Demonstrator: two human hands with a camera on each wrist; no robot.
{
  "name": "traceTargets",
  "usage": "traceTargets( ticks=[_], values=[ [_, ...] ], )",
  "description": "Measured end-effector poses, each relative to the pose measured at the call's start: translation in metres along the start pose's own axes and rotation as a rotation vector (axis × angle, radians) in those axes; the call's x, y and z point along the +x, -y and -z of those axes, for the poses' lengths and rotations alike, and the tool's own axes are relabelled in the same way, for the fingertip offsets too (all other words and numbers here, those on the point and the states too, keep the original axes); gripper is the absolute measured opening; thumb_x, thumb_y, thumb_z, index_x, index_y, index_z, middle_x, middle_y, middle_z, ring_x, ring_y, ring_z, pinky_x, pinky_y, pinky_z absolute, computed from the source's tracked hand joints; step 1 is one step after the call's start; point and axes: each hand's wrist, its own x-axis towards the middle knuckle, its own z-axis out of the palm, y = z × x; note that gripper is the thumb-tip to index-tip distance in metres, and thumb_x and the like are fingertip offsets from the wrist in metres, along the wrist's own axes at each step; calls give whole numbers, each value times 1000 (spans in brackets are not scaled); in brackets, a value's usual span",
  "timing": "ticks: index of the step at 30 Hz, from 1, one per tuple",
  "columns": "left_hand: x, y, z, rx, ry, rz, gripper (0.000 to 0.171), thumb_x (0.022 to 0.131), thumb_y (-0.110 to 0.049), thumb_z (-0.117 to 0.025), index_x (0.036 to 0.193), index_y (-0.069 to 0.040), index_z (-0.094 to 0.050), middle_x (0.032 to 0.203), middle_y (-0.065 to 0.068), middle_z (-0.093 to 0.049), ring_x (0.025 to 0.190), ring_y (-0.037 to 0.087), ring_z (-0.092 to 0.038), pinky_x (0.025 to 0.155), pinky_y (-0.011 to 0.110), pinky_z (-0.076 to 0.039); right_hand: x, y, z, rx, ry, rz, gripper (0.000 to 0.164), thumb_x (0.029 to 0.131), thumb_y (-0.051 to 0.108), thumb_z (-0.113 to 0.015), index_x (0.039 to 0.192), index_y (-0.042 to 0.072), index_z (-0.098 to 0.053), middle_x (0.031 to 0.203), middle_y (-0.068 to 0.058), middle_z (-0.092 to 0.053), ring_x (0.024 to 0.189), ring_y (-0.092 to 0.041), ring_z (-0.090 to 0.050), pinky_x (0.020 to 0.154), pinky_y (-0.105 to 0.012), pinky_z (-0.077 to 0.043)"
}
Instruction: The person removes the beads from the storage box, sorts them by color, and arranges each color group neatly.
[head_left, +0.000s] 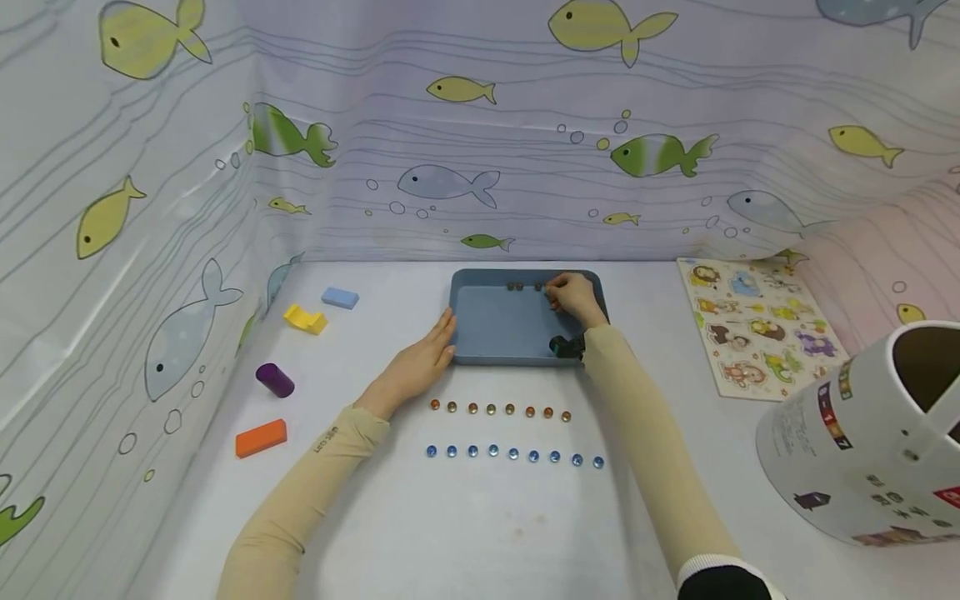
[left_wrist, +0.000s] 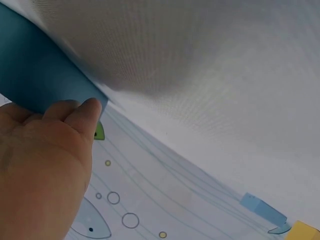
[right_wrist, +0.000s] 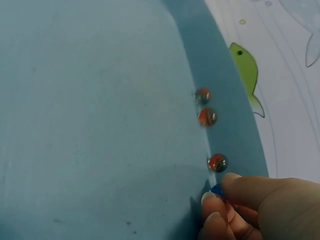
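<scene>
Head: straight-fingered L hand (head_left: 416, 362) at roomy tray edge (head_left: 453, 292), R hand (head_left: 572, 296) w/ marble (right_wrist: 216, 190) (pinched)

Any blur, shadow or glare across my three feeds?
Head: fairly even light, soft shadows beside the beige sleeves. Left wrist: broad dark shadow across the white tabletop beside the blue rectangular tray. Right wrist: glints on the red-streaked glass marbles, slightly soft; darker shadow by the right hand, which mostly hides a blue marble.

The tray (head_left: 502, 325) was grey-blue, 3 marbles (right_wrist: 208, 117) had red swirls, and a row of 9 beads (head_left: 513, 454) was blue. The cylinder (head_left: 275, 380) was purple, the blocks (head_left: 261, 438) orange, yellow and light blue. Yellow, green and grey-blue fish (head_left: 648, 156) patterned the pale curtain (head_left: 525, 225).
</scene>
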Motion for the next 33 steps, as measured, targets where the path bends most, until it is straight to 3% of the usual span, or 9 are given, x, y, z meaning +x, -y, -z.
traceTargets(
  ticks=[6, 10, 16, 24, 33],
  values=[
    [1, 1, -2, -4, -25, -26, 58, 106, -27, -34, 154, -2, -15, 164, 11, -5, 144, 34, -30, 113, 50, -36, -3, 0, 4, -86, 29, 4, 25, 98, 20, -57, 109, 0, -67, 92, -13, -70, 65, -9, -61, 58, -19, -51],
    [0, 0, -3, 1, -14, -26, 58, 106, -27, -33, 155, -2, -15, 164, 12, -5, 145, 34, -29, 114, 50, -36, -9, 2, 12, 12, 61, 7, 35, 99, 28, -56, 115, -2, -65, 89, -9, -68, 68, -9, -60, 62, -21, -52],
    [1, 0, 1, 5, -10, -7, 58, 106, -27, -33, 155, -5, -12, 165, 9, -3, 147, 30, -25, 116, 48, -33, -25, 13, 43, 166, 47, 60, 47, 100, 35, -53, 123, -5, -59, 87, -3, -65, 79, -18, -62, 74, -30, -53],
    [-1, 3, 0, 14, 8, -6, 58, 106, -29, -30, 155, -4, -11, 164, 9, -1, 147, 30, -24, 116, 47, -32, -61, 7, 81, 203, 78, 144, 46, 100, 35, -53, 122, -6, -55, 86, -3, -63, 72, -8, -61, 67, -19, -53],
    [-1, 2, 0, 0, 1, 3, 58, 106, -29, -31, 155, -5, -12, 165, 9, -2, 147, 31, -24, 117, 48, -31, -116, -11, 96, 278, 172, 150, 39, 101, 29, -51, 122, -4, -54, 82, 5, -61, 71, -6, -56, 67, -21, -53]
  ],
)
